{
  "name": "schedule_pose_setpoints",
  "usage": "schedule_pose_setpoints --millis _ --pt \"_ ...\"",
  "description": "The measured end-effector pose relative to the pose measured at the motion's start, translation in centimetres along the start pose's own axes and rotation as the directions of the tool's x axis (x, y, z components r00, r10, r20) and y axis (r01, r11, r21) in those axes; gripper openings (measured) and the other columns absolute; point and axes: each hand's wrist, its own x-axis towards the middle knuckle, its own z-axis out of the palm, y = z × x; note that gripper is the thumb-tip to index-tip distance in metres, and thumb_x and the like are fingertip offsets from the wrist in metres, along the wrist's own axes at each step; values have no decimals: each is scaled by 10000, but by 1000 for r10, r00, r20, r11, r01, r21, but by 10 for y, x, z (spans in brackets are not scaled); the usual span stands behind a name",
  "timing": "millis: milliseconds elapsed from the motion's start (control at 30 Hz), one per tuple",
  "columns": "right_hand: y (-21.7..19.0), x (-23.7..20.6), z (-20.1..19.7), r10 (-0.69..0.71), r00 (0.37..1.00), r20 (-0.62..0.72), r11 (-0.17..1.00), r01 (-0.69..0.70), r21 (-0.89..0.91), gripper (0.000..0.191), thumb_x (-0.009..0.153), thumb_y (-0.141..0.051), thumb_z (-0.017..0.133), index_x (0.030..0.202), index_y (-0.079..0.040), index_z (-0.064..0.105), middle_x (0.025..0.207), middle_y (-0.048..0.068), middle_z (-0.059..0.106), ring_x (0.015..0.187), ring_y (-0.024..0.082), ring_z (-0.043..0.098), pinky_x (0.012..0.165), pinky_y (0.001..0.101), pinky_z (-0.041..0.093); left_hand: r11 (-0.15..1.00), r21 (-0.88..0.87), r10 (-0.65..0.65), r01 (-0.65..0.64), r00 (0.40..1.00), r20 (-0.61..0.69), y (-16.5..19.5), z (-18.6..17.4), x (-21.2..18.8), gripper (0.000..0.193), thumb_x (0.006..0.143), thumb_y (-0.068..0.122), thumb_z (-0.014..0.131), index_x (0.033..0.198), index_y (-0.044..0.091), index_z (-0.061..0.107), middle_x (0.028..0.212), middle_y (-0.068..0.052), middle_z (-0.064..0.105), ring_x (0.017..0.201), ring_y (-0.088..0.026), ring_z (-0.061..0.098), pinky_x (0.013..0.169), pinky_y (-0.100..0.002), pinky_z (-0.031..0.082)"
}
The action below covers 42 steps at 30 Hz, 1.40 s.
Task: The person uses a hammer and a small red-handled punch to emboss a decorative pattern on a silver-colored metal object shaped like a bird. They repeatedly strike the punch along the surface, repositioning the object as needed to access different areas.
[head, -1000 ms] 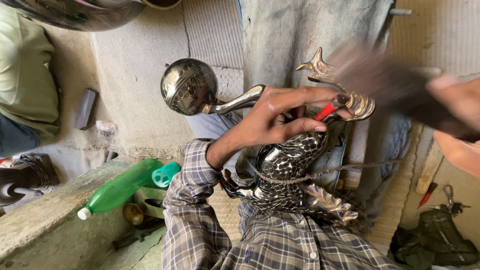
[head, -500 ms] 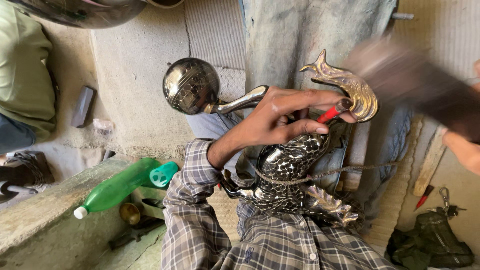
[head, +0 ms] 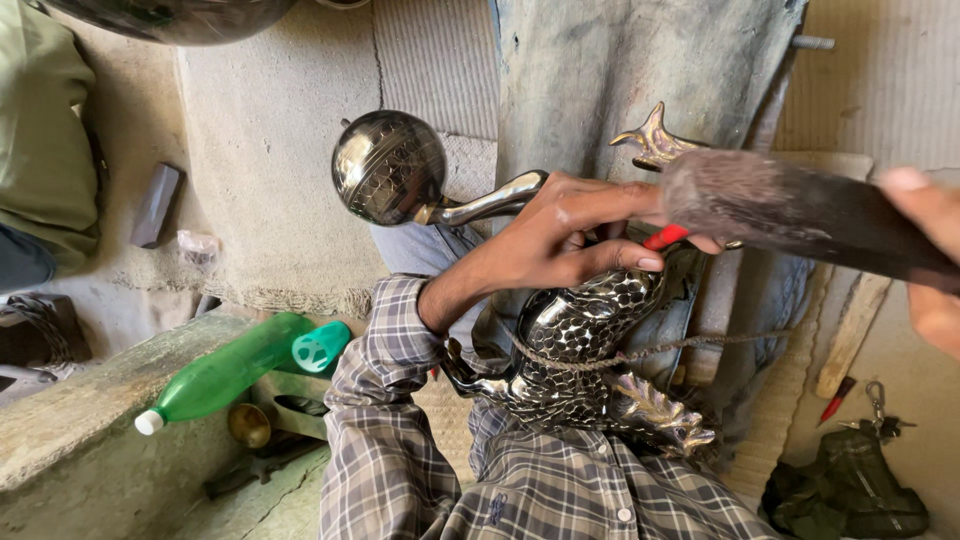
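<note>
My left hand (head: 565,240), in a plaid sleeve, pinches a small red-handled tool (head: 664,237) against a shiny metal fish figure (head: 585,330) with a scaled body. The fish lies on my lap, bound by a thin cord (head: 650,352), and its brass-coloured tail fin (head: 655,140) points up. My right hand (head: 930,255) at the right edge grips the dark handle of a hammer (head: 800,210); its blurred head hangs just over the tool's end. An engraved metal ball (head: 390,165) on a curved neck sticks out behind my left hand.
A green plastic bottle (head: 225,368) and a teal cap (head: 321,346) lie on a concrete ledge at left, with a brass cup (head: 248,425) below. A wooden stick (head: 850,335), a red-handled tool (head: 835,402), keys and a dark green bag (head: 850,492) sit at right.
The hammer has swung down from the upper right until its head is over the red-handled tool. My left hand has kept its grip on the tool against the fish.
</note>
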Motion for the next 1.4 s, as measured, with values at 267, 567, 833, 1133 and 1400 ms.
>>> schedule_pose_setpoints --millis 267,567,833,1133,1400 --pt "-21 2 -5 -20 1000 -1 1000 20 -11 421 1114 -393 665 1112 24 605 821 117 599 709 154 599 665 278 520 998 -25 63 -63 998 -12 -6 -1 -1 528 1012 137 742 1486 243 534 1256 38 743 1122 -160 784 955 -340 646" --pt "-36 1 -6 -32 999 -4 999 32 -29 431 1115 -400 655 1101 27 596 819 122 593 708 158 596 659 282 520 997 20 75 -75 997 0 -5 -6 -3 549 993 116 763 1479 231 534 1292 8 737 1177 -194 770 1000 -362 626" --pt "-50 4 -9 -50 999 -3 998 49 -39 441 1117 -407 645 1091 30 589 818 127 587 707 161 593 654 285 519 995 -21 103 -103 995 0 -2 -10 -5 569 1010 102 749 1503 257 509 1274 2 740 1176 -185 755 1019 -347 633" --pt "-69 8 -14 -72 997 -5 996 71 -54 452 1118 -414 635 1080 33 581 817 133 582 706 165 590 648 289 518 988 9 157 -157 988 3 -3 -11 -4 567 1034 69 739 1515 256 504 1230 25 758 1143 -144 770 976 -322 638" --pt "-79 5 -17 -92 996 -9 994 91 -66 461 1119 -420 626 1071 35 573 815 138 576 705 168 587 643 292 518 997 -8 79 -80 996 -35 7 -18 -7 497 1035 118 742 1465 152 495 1241 33 765 747 -77 679 661 -265 555"
